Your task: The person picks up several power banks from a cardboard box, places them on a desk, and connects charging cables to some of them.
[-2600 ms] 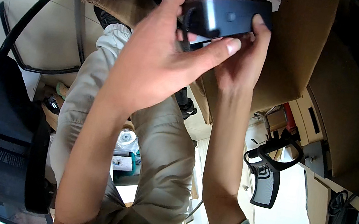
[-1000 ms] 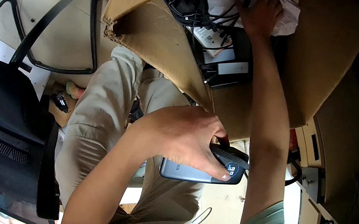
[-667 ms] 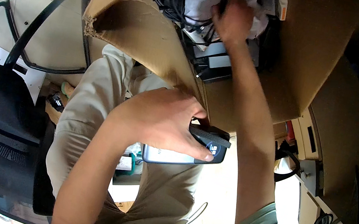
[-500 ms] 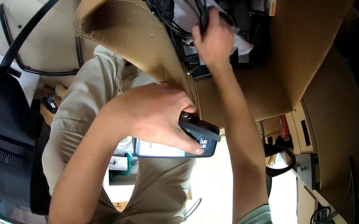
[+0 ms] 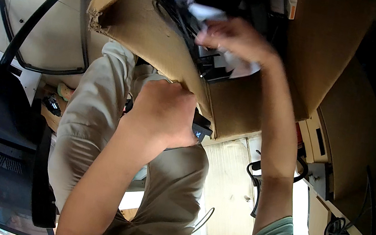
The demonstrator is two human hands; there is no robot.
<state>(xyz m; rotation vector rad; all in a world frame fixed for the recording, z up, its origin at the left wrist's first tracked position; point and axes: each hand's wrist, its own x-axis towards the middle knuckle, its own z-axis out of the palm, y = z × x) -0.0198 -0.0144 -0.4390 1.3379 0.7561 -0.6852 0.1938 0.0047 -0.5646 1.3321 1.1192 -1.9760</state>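
My right hand (image 5: 236,40), blurred by motion, is over the inside of a big cardboard box (image 5: 157,36). Its fingers are closed on a crumpled white sheet (image 5: 206,13), paper or thin cloth, whose lower part hangs below the hand. Black cables (image 5: 178,17) and other dark items lie beneath. Outside the box's near edge, above my lap, my left hand (image 5: 164,111) is wrapped round a black-and-silver device (image 5: 202,129). Only the device's dark end shows past the knuckles; the hand hides the rest.
A black mesh chair (image 5: 4,160) stands at the left, near a black tubular frame (image 5: 47,17). My legs (image 5: 93,111) are beside the box. Lower right, a coiled cable (image 5: 337,227) hangs by a panel. A small white-and-orange carton (image 5: 291,2) is at the box's far right.
My right hand has moved slightly right, pulling the white sheet up off the cables. My left hand has turned, so most of the device, visible before, is now covered.
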